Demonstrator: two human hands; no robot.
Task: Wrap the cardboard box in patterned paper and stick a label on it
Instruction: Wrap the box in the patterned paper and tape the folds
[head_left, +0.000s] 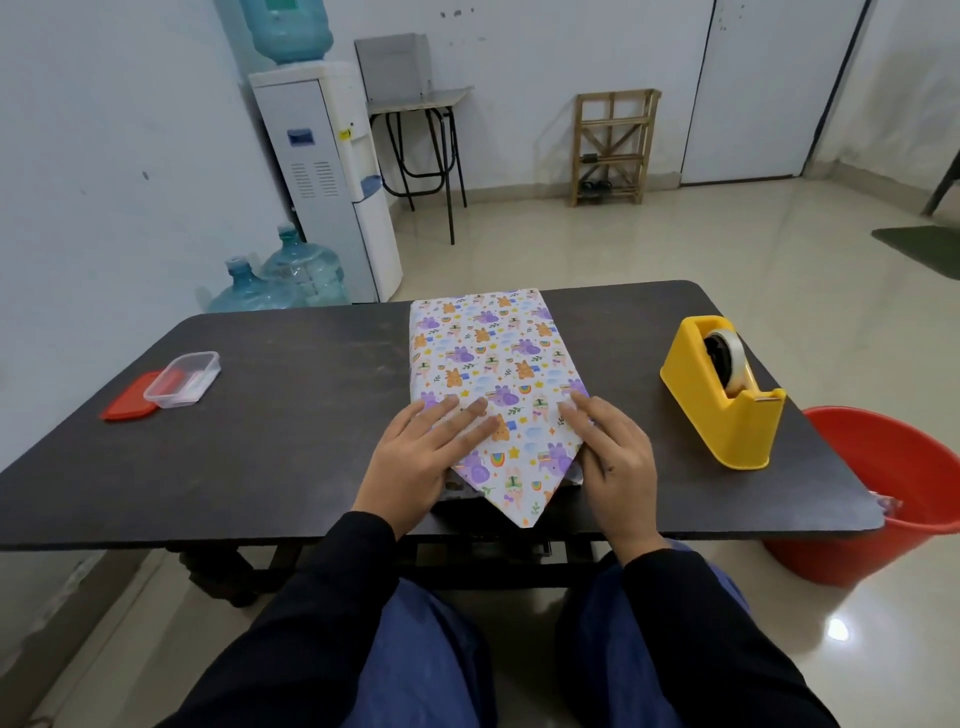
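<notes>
paper-covered box (483, 353) lies flat at the middle of the dark surface (311, 415), long side running away from the seated person, far end close to the far edge. pattern is small purple, orange and blue cartoon figures on white. at the near end the paper is folded in from both sides into a pointed flap (517, 488), its tip reaching the near edge of the surface.

left hand (415, 457) lies palm down on the left diagonal fold, fingers (467, 415) straight and slightly spread, pressing the paper flat. right hand (613, 457) lies palm down on the right diagonal fold, fingers (582, 410) straight and close together, pressing too. neither hand pinches anything. both sleeves are black.

yellow tape dispenser (727, 395) with a roll in it stands to the right of the box, well apart from it. clear plastic tub (182, 387) sits far left, resting partly on its red lid (130, 402). red bucket (909, 493) on the floor beside the right end of the surface. water dispenser (322, 171) against the back-left wall, spare water bottles (291, 280) on the floor beside it.
</notes>
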